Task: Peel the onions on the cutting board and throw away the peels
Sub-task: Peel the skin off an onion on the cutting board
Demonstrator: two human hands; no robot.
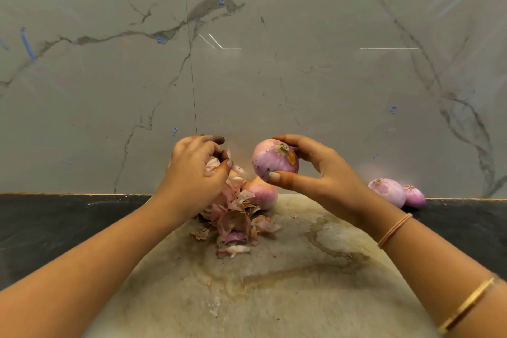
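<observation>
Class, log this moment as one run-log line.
right hand: holds mostly peeled onion | left hand: pinches peel above peel pile | cutting board: another onion behind pile | counter: two peeled onions

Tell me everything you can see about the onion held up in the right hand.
The onion is round, pale pink to purple, smooth and mostly peeled, with a small orange patch beside its brownish dried end, which faces the camera. The right hand holds it in the air above the cutting board, thumb beneath and fingers over the top. Nothing else touches it.
</observation>
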